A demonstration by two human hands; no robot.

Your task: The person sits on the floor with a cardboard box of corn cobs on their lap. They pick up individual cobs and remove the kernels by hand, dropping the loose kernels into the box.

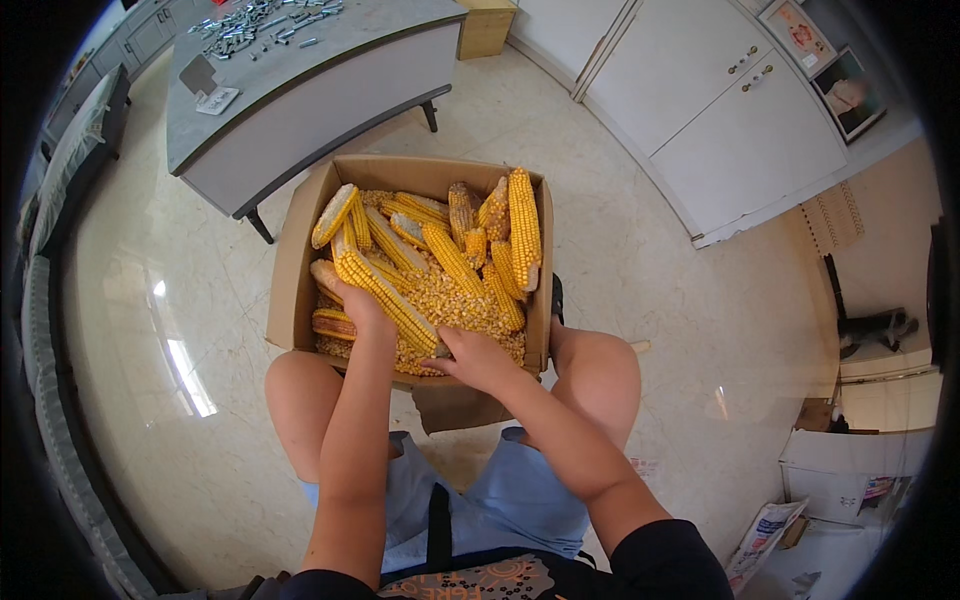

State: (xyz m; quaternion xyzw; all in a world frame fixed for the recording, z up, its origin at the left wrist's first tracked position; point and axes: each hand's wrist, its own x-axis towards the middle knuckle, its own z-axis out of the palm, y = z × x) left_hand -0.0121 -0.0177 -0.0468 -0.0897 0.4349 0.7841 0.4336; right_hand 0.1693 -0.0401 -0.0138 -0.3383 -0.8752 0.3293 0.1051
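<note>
A long yellow ear of dried corn (386, 300) lies slantwise between my hands, above an open cardboard box (296, 277). My left hand (367, 311) holds the ear from below, near its middle. At its lower right end, my right hand (474, 357) grips the tip with thumb and fingers. Under them, loose corn kernels (442, 300) cover part of the box's inside. Several other ears rest on the kernels, mostly towards the far side, among them a tall ear (524, 225) leaning on the right wall. A partly bare ear (330, 325) lies near the left wall.
The box stands on a glossy tiled floor (187, 300) between my knees. Beyond it is a grey-topped table (300, 67) with many small metal pieces (247, 30) and a small white stand (214, 94). White cabinets (690, 97) line the right; a grey sofa (49, 390) edges the left.
</note>
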